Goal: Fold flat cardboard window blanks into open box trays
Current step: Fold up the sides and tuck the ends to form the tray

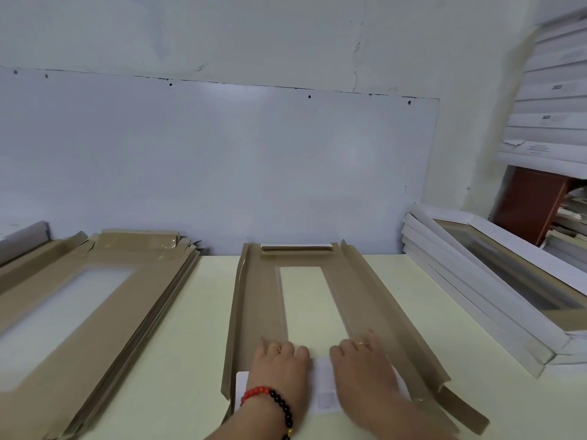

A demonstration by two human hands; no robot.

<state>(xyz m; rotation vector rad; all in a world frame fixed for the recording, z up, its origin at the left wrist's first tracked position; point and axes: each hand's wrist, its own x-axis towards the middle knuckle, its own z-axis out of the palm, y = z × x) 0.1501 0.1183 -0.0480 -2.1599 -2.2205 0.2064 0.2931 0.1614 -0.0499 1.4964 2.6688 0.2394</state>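
Observation:
A brown cardboard window blank (365, 300) lies lengthwise on the pale yellow table (197, 328), its long side flaps partly raised and its far end flap folded over. The near end flap (322, 389), white side up, is folded onto the blank. My left hand (279, 366), with a red and black bead bracelet, presses flat on the flap's left part. My right hand (362, 363) presses flat on its right part. Both hands' fingers curl slightly over the flap's far edge near the window.
A stack of flat brown window blanks (79, 300) lies on the left of the table. Several finished white trays (495, 281) are stacked on the right. A white wall panel stands behind the table, and white boxes fill shelves at the far right.

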